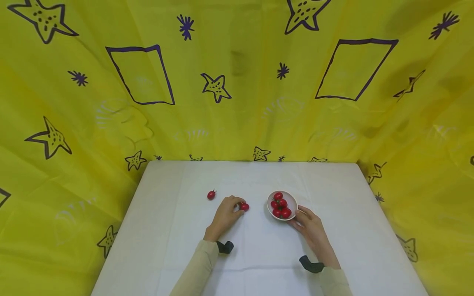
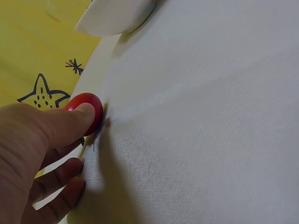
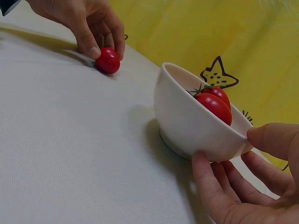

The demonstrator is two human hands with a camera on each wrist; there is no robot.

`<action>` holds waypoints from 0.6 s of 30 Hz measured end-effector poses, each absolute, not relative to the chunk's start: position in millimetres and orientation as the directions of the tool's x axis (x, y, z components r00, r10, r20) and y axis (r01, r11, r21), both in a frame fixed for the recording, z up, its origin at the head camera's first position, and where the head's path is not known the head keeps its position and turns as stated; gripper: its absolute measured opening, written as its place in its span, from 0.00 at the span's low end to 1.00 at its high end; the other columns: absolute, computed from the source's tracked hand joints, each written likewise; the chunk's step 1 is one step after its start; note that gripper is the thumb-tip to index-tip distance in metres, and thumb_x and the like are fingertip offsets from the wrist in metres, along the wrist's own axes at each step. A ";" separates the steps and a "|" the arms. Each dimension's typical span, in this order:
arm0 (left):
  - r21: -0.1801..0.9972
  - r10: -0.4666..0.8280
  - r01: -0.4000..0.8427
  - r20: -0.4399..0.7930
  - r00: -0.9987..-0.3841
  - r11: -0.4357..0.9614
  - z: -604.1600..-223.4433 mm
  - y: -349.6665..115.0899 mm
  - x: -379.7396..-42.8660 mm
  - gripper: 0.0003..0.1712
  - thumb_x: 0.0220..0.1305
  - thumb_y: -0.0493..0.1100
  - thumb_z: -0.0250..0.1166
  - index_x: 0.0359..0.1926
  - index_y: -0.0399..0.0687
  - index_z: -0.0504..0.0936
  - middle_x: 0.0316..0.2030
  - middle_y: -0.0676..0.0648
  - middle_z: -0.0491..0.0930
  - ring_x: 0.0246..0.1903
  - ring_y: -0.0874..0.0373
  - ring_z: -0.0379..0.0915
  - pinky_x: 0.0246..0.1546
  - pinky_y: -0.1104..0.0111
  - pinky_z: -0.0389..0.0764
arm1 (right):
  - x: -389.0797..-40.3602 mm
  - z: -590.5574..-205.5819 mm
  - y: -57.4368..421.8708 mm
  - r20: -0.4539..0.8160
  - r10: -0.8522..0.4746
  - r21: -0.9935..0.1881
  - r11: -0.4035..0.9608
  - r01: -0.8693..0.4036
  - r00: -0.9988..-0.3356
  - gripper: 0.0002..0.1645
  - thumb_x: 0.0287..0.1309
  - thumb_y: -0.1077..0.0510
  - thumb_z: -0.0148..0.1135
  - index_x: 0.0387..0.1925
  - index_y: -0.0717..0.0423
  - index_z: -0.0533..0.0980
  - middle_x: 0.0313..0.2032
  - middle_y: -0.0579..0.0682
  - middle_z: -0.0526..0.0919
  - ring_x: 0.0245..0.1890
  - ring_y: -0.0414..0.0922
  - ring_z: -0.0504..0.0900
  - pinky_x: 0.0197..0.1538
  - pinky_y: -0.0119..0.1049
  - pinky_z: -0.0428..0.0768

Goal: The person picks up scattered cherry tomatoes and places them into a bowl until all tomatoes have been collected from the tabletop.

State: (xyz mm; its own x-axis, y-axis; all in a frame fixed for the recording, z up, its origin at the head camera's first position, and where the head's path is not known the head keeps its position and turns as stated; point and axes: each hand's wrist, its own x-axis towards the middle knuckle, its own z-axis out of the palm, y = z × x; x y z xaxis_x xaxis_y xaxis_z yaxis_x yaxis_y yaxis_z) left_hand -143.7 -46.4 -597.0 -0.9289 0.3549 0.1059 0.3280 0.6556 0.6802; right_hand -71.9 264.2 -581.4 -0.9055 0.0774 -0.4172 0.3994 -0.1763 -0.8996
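Note:
My left hand (image 1: pixel 226 213) pinches a cherry tomato (image 1: pixel 244 206) between thumb and fingers, low at the tabletop; the left wrist view shows the thumb on the red tomato (image 2: pixel 88 109). To its right, a white bowl (image 3: pixel 187 116) holds several red cherry tomatoes (image 1: pixel 280 204) with green stems. With thumb on the rim and fingers beneath its side, my right hand (image 1: pixel 311 228) grips the bowl, which looks tilted in the right wrist view. Another cherry tomato (image 1: pixel 211 195) lies on the table beyond my left hand.
A white cloth covers the table (image 1: pixel 177 246). Yellow curtain (image 1: pixel 237 123) with drawn stars and frames stands along the back and both sides. Dark straps (image 1: pixel 312 265) sit at both wrists, by the light sleeves.

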 end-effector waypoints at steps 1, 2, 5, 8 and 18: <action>0.680 0.353 0.327 0.106 -0.929 0.656 -597.0 -46.2 -143.6 0.16 0.64 0.41 0.74 0.53 0.50 0.86 0.42 0.51 0.83 0.40 0.58 0.70 0.45 0.66 0.75 | -71.8 -581.3 264.1 -0.418 0.076 -0.899 -0.178 0.400 -0.905 0.34 0.81 0.58 0.50 0.79 0.64 0.54 0.75 0.64 0.60 0.51 0.28 0.80 0.65 0.36 0.80; 0.679 0.352 0.326 0.106 -0.930 0.657 -597.2 -46.0 -143.5 0.16 0.64 0.41 0.74 0.53 0.51 0.86 0.42 0.51 0.83 0.40 0.58 0.70 0.45 0.66 0.75 | -71.8 -581.2 264.0 -0.417 0.075 -0.899 -0.177 0.400 -0.906 0.34 0.81 0.58 0.50 0.79 0.64 0.54 0.76 0.64 0.60 0.52 0.28 0.80 0.66 0.36 0.80; 0.681 0.346 0.321 0.105 -0.932 0.658 -596.8 -45.4 -142.9 0.16 0.64 0.42 0.74 0.53 0.51 0.86 0.42 0.51 0.84 0.41 0.58 0.72 0.47 0.65 0.77 | -72.1 -580.7 264.0 -0.414 0.076 -0.901 -0.176 0.396 -0.907 0.34 0.81 0.58 0.49 0.79 0.64 0.54 0.76 0.63 0.59 0.52 0.28 0.80 0.66 0.37 0.79; 0.683 0.343 0.322 0.110 -0.933 0.656 -596.7 -45.1 -142.6 0.15 0.65 0.43 0.74 0.52 0.52 0.86 0.43 0.51 0.84 0.42 0.58 0.74 0.48 0.64 0.79 | -72.6 -581.0 264.1 -0.406 0.074 -0.905 -0.172 0.390 -0.911 0.34 0.81 0.58 0.50 0.79 0.66 0.54 0.76 0.64 0.59 0.53 0.29 0.79 0.66 0.37 0.80; 0.716 0.329 0.299 0.102 -0.939 0.631 -596.8 -44.0 -142.7 0.14 0.67 0.45 0.73 0.52 0.53 0.85 0.42 0.53 0.82 0.42 0.59 0.75 0.47 0.66 0.79 | -75.3 -581.9 263.4 -0.388 0.079 -0.910 -0.191 0.368 -0.918 0.34 0.79 0.59 0.52 0.77 0.69 0.55 0.67 0.57 0.69 0.50 0.28 0.82 0.61 0.35 0.83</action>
